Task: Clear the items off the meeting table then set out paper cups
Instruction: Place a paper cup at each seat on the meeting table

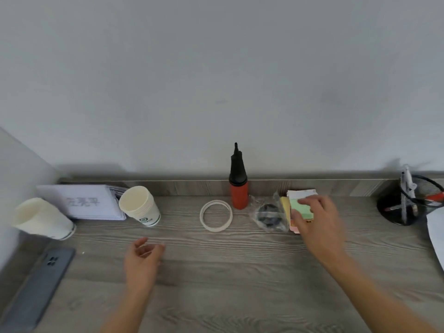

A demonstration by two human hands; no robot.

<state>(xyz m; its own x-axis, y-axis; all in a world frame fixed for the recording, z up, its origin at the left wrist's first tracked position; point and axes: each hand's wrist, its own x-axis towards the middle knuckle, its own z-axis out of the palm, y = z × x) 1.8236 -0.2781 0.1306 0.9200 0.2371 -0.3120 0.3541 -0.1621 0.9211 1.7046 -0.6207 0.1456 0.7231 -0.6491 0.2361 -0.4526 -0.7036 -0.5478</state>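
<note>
A stack of coloured sticky notes lies at the right of the grey wood table. My right hand lies over it, fingers curled round its edges. My left hand hovers over the table's middle left, fingers apart and empty. A stack of white paper cups stands upright at the left; another stack of cups lies tilted further left. A roll of white tape, a red and black hand pump and a clear plastic bag with dark contents sit between the cups and the notes.
Folded white name cards lie behind the cups. A dark phone rests face down at the front left. A black mesh pen holder and a white sheet stand at the far right. A wall runs along the back.
</note>
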